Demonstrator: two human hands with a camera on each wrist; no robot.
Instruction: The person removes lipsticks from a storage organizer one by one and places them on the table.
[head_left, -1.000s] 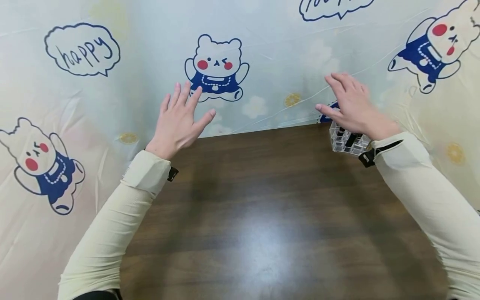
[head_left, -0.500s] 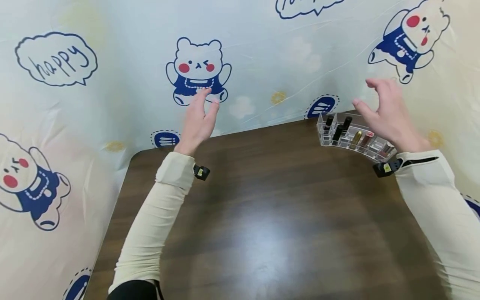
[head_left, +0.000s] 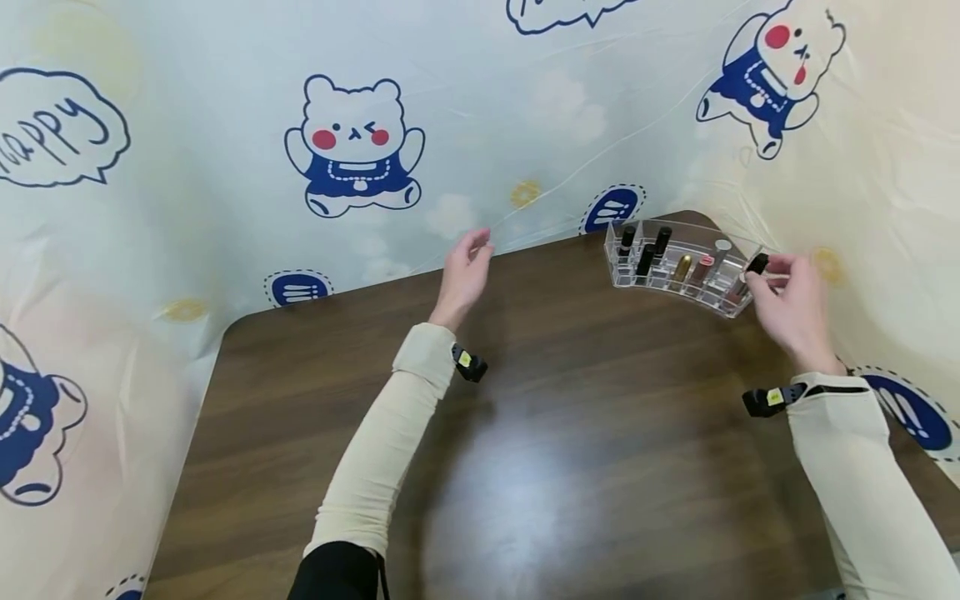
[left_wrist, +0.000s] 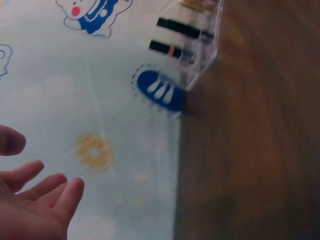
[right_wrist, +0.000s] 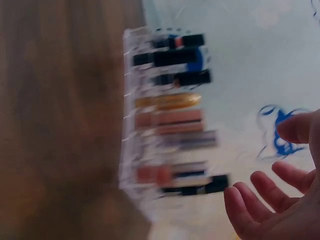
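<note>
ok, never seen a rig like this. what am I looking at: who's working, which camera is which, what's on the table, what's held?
There's no machine: a person in pale sleeves works, and each bare hand is a grip. The wide picture comes from a head-worn camera looking forward and down. The two close ones come from wrist cameras, one per arm, each facing its own hand's work.

On the wooden table stands a clear, curved rack with slim cosmetic tubes in it, one of them gold.

The left grip is relaxed and holds nothing. The right grip is at a black-capped tube at the rack's right end. The head view suggests a pinch, but the right wrist view shows it spread open, so I can't say it's held.
</note>
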